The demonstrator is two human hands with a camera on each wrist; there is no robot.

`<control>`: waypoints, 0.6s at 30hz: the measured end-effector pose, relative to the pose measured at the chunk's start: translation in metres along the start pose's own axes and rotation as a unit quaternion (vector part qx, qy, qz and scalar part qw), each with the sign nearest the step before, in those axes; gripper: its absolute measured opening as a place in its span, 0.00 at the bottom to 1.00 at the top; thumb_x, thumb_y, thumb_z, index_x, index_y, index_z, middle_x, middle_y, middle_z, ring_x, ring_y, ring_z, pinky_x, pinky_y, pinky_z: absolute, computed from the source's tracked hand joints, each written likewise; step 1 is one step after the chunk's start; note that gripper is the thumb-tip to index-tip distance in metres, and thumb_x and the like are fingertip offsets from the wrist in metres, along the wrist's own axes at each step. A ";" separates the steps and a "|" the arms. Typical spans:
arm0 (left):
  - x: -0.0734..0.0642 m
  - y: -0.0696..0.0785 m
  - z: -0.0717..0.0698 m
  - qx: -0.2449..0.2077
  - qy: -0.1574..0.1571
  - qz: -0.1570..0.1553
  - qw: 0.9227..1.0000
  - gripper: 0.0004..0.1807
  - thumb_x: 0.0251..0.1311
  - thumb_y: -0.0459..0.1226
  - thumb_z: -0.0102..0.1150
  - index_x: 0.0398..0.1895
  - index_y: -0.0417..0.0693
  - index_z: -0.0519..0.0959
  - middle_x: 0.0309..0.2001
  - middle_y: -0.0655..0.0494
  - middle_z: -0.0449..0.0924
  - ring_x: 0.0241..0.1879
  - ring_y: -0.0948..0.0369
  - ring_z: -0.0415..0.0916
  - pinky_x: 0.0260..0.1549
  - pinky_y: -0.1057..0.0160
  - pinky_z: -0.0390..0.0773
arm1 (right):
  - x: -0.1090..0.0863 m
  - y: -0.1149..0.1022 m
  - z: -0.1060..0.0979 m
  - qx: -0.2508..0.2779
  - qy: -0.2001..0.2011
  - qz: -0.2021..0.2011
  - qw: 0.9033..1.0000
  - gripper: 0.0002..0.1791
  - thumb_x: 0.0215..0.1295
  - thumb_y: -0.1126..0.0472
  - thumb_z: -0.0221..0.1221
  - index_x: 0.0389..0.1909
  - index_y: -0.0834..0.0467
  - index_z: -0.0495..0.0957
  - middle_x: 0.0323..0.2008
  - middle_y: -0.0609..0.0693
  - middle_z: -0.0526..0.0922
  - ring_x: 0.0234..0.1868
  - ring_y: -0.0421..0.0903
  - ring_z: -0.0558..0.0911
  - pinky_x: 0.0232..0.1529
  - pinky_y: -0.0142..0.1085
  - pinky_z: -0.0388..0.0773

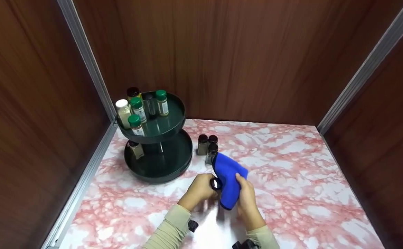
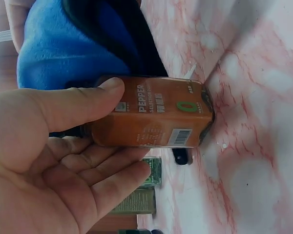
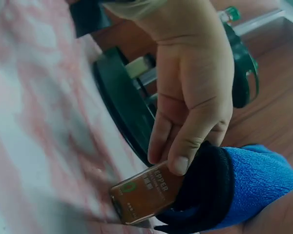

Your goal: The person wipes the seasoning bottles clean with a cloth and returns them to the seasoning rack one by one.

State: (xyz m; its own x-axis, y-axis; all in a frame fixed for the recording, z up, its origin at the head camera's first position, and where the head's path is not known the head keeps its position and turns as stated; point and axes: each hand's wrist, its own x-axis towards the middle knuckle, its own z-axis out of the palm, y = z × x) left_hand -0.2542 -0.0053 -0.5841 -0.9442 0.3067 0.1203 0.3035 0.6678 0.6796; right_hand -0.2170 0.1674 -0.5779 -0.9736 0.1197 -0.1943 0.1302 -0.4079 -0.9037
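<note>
Over marbled tabletop, fingers hold pepper jar and cloth.

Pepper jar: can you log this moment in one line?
left hand: grips pepper jar; right hand: holds cloth; rack: bottles on top tier

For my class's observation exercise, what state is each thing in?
Pepper jar: bottom down, held by the left hand.
Blue cloth: bent, held by the right hand.
Two-level stand: upright, loaded.
Three green-capped jars: upright, closed.
White-capped jar: upright, closed.
Yellow jar: closed.
Three dark-capped jars on the table: upright, closed.
</note>
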 end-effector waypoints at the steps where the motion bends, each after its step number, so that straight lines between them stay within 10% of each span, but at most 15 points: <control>1: 0.000 0.000 0.000 0.002 0.001 0.003 1.000 0.18 0.29 0.28 0.78 0.29 0.46 0.82 0.30 0.50 0.86 0.30 0.60 0.78 0.36 0.60 0.80 | 0.002 0.002 0.000 0.004 0.003 0.002 1.000 0.30 0.77 0.51 0.52 0.66 0.73 0.68 0.46 0.52 0.88 0.45 0.44 0.86 0.51 0.36 0.82; 10: -0.001 0.004 0.001 -0.011 -0.009 -0.024 1.000 0.20 0.32 0.27 0.80 0.33 0.46 0.83 0.35 0.48 0.88 0.36 0.58 0.81 0.42 0.58 0.81 | 0.009 0.033 -0.010 -0.042 0.019 0.038 0.998 0.26 0.79 0.51 0.49 0.58 0.73 0.73 0.39 0.55 0.88 0.38 0.46 0.87 0.44 0.38 0.84; 18: 0.000 0.001 0.001 -0.002 -0.005 -0.016 1.000 0.19 0.31 0.27 0.78 0.31 0.46 0.82 0.33 0.50 0.87 0.34 0.59 0.80 0.40 0.59 0.81 | -0.004 -0.002 -0.009 -0.031 -0.010 0.044 0.999 0.30 0.77 0.51 0.52 0.65 0.72 0.66 0.43 0.54 0.87 0.43 0.47 0.86 0.48 0.40 0.83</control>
State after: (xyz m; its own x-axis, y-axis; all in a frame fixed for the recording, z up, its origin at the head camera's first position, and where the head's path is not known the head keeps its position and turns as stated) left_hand -0.2542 -0.0040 -0.5838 -0.9520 0.2924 0.0909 0.2729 0.6753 0.6852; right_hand -0.2116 0.1761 -0.5784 -0.9613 0.0672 -0.2672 0.2264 -0.3597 -0.9052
